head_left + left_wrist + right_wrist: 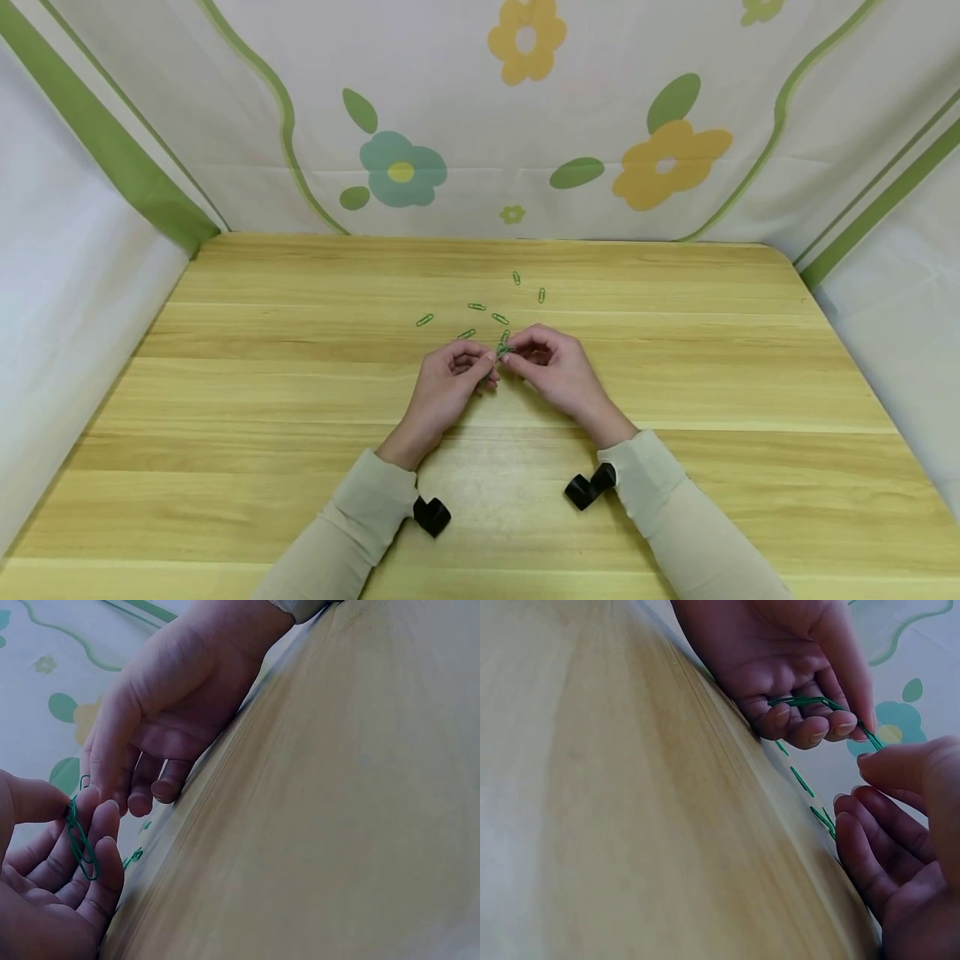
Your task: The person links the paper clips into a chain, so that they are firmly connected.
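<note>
Thumb to fingertips, my left hand (446, 383) pinches linked green wire paper clips (82, 844). In the right wrist view, part of these paper clips (806, 700) lies across the left fingers. My right hand (564, 372) meets it from the right and pinches a green paper clip (874, 739) at the end of that bunch. Both sets of fingertips nearly touch, just above the table. How the clips join is partly hidden by the fingers.
Several loose green paper clips lie on the wooden table (300, 392) beyond the hands, among them a paper clip (425, 320) at the left and a paper clip (542, 295) at the right. A flowered curtain (480, 100) hangs behind the table's far edge.
</note>
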A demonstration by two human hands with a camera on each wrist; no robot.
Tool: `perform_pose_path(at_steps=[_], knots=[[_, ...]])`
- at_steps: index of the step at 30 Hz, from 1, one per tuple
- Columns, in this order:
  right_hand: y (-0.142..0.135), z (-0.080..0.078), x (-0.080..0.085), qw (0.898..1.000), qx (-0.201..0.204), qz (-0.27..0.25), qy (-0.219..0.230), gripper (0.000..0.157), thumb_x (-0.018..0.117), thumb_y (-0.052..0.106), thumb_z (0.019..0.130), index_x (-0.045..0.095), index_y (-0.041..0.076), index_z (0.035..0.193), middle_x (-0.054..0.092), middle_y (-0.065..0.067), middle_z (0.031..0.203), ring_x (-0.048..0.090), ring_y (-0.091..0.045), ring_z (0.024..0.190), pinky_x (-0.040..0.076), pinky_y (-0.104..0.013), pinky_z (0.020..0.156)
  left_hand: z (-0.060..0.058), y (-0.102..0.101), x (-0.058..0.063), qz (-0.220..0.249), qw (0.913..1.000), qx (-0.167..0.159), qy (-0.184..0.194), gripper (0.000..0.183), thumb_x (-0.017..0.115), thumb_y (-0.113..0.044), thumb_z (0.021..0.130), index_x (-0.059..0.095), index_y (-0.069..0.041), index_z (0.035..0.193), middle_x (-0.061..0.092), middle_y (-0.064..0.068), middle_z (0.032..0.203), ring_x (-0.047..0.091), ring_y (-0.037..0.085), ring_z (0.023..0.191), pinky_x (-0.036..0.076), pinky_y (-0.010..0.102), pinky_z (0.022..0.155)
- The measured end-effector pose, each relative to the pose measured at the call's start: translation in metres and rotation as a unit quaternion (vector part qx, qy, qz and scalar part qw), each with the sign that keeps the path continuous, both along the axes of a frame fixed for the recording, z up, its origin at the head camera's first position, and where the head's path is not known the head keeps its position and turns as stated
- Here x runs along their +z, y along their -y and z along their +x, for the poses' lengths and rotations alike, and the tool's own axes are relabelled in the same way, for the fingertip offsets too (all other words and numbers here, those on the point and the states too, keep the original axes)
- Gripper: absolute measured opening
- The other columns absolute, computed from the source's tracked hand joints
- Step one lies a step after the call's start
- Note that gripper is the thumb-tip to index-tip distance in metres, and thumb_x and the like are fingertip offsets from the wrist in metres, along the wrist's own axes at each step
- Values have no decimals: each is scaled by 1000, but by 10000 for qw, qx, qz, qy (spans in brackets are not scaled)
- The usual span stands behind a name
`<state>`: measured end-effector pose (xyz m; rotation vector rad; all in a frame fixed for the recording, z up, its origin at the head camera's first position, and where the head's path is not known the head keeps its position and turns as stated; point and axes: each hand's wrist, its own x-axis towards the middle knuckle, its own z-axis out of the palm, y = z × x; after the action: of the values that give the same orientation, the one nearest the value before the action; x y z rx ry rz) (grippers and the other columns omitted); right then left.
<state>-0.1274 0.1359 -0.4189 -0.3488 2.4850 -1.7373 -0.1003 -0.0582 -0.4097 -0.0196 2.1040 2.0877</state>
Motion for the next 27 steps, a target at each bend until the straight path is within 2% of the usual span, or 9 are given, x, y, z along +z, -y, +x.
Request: perform_pose_path(at_steps=[12, 18, 22, 27], knots=[[-1, -1, -4, 9985, 371, 287, -280, 9, 79, 8, 96, 78, 11, 105, 75, -6, 105, 68, -20, 91, 58, -27, 79, 0, 0, -1, 201, 9997, 126, 25, 15, 68, -13, 107, 74, 0, 112, 76, 13, 92, 71, 18, 79, 57, 24, 67], [-2, 1, -2, 9994, 254, 238, 3, 9, 79, 11, 98, 78, 11, 106, 76, -7, 107, 70, -21, 92, 59, -26, 80, -1, 2, -3, 332, 9991, 256, -25, 19, 68, -14, 107, 73, 3, 114, 76, 13, 91, 71, 16, 78, 56, 25, 65], [-3, 1, 0, 9994, 158, 172, 264, 10, 78, 15, 99, 77, 10, 107, 77, -8, 106, 70, -19, 88, 59, -25, 75, -1, 2, -3, 355, 9988, 329, -81, 20, 67, -15, 108, 72, 4, 113, 75, 11, 89, 71, 16, 77, 56, 25, 65], [-8, -1, 2, 9978, 101, -333, 570, 15, 77, 16, 101, 76, 4, 110, 78, -16, 106, 71, -17, 85, 59, -25, 72, -1, 2, -2, 375, 9985, 387, -126, 19, 66, -15, 108, 71, 3, 112, 75, 9, 88, 71, 16, 77, 57, 26, 66]])
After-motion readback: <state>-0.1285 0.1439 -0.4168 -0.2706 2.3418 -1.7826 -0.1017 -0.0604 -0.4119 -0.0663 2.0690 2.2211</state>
